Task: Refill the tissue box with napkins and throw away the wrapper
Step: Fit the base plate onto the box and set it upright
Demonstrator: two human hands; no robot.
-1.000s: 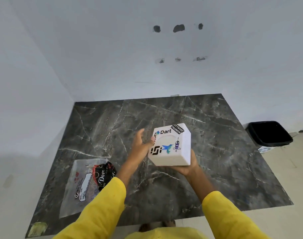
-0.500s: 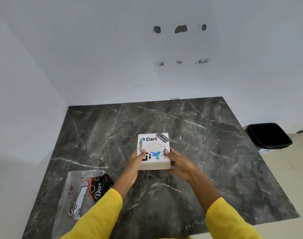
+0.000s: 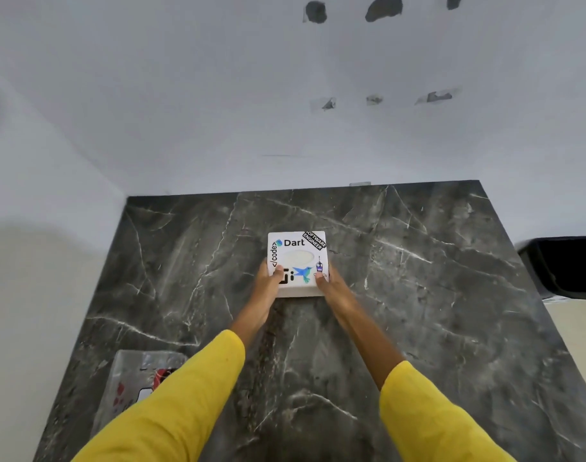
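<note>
At about 7 o'clock on the dark marble table (image 3: 418, 328), near its front-left corner, lies the clear plastic wrapper (image 3: 134, 378), flat and partly hidden under the left yellow sleeve (image 3: 171, 405). Toward the middle, at 12 o'clock from the person, the white tissue box (image 3: 296, 261) sits on the marble with its stickered top up and an oval opening showing pale tissue. The left hand (image 3: 268, 285) grips the box's left near corner, thumb on top, fingers wrapped down the side. The right hand (image 3: 330, 283) clasps the right near corner the same way. At 3 o'clock, off the table's edge, stands a black bin (image 3: 565, 265), well apart from the box.
</note>
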